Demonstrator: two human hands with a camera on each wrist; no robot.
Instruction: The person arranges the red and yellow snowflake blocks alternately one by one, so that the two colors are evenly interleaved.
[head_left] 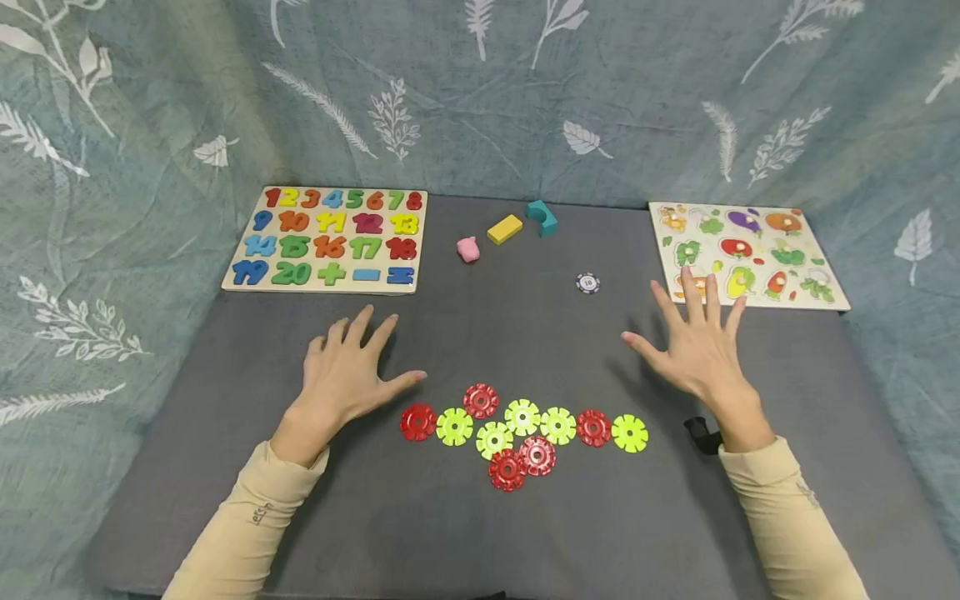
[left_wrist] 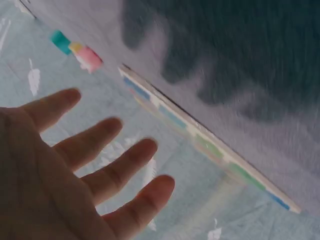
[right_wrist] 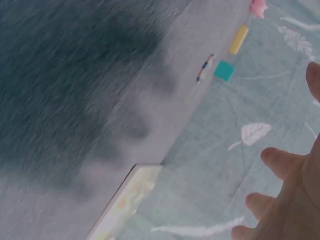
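Observation:
My left hand (head_left: 341,379) hovers over the left of the grey table, fingers spread, holding nothing. My right hand (head_left: 701,350) is likewise spread on the other side, its fingertips near the vegetable puzzle board (head_left: 761,258). Between the hands lies a cluster of red and yellow-green notched discs, among them a red disc (head_left: 417,422) nearest the left hand and a yellow-green disc (head_left: 629,433) nearest the right. A number puzzle board (head_left: 348,287) is just beyond the left fingers. In the wrist views both the left hand (left_wrist: 55,165) and the right hand (right_wrist: 295,190) show nothing gripped.
Toward the back are a pink piggy-like toy (head_left: 468,249), a yellow block (head_left: 505,229), a teal arch block (head_left: 542,217) and a poker chip (head_left: 588,283). A black object (head_left: 703,436) lies beside the right wrist. Leaf-patterned cloth (head_left: 480,108) hangs behind the table.

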